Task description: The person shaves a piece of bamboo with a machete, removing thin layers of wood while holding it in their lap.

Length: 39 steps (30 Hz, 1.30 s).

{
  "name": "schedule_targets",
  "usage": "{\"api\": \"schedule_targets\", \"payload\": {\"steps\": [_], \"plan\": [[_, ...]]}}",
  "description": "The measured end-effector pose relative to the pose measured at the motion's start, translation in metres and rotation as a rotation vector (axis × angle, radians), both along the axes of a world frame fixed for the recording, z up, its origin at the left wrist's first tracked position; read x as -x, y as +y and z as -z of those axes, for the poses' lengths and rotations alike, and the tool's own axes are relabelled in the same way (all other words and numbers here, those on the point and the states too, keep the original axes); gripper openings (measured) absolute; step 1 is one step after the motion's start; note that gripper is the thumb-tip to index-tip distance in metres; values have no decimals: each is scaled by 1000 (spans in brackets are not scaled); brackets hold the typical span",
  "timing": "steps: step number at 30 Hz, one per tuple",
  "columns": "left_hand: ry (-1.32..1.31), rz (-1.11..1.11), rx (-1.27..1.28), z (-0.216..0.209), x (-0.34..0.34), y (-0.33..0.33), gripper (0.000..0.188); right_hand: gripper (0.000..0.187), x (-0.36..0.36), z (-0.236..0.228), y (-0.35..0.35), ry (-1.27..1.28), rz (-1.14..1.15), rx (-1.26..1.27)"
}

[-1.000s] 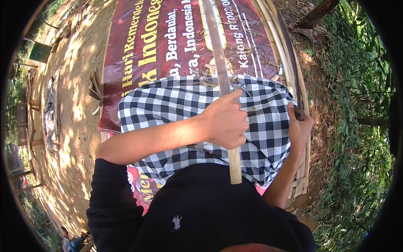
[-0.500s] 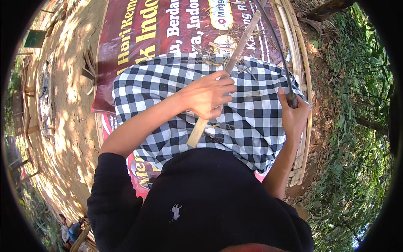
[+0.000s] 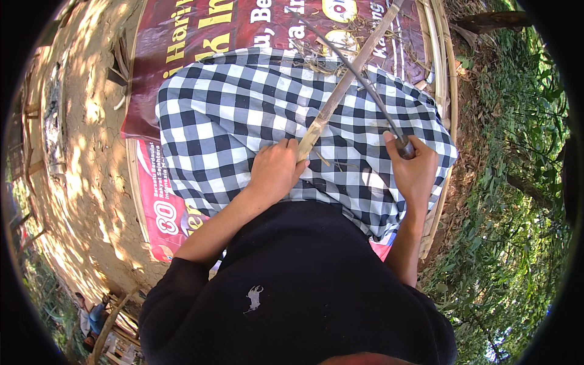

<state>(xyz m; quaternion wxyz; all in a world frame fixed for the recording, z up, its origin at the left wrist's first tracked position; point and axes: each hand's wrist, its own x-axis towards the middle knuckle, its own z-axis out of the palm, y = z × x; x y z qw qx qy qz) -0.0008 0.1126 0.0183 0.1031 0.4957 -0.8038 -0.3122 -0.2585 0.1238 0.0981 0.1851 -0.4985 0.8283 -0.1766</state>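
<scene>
1. Nearest, over the black shirt's [image 3: 328, 267] hem, the left hand [image 3: 277, 167] was closed at the near end of the wooden strip [image 3: 327, 112], its grip pinching that pale end.
2. Just to the right, the right hand [image 3: 415, 170] had its grip wrapped round the handle [image 3: 404, 146] of a narrow dark tool [image 3: 378, 101].
3. The strip slanted away from the left hand over the checked cloth [image 3: 213, 109] on the lap; the tool crossed it in view, though I couldn't tell whether they touched.
4. My judgement: the step in hand was setting the tool against the steadied strip. The next move called for a firm left hold, fingers clear of the edge, and a controlled right-hand stroke.
5. Beyond the cloth, loose shavings [image 3: 310, 61] lay on a dark red banner [image 3: 146, 73] spread over the bamboo-edged bench [image 3: 449, 61].
</scene>
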Motion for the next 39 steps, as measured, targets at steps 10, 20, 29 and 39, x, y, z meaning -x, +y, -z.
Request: {"api": "schedule_targets", "payload": {"steps": [10,20,29,39], "plan": [[687,-272,-979,-22,-26,-55,22,45,-15,3,6,-27,5,-51],[1178,-257,-1355,-34,-4,-37,28,17,-30,33,16,30,-272,44],[1077,-63,-1202,-51,8,-29,28,16,-25,29,10,112,-498,104],[1042,-108,-1206,-45,21,-17,27,20,-15,22,2,145,-555,20]]}}
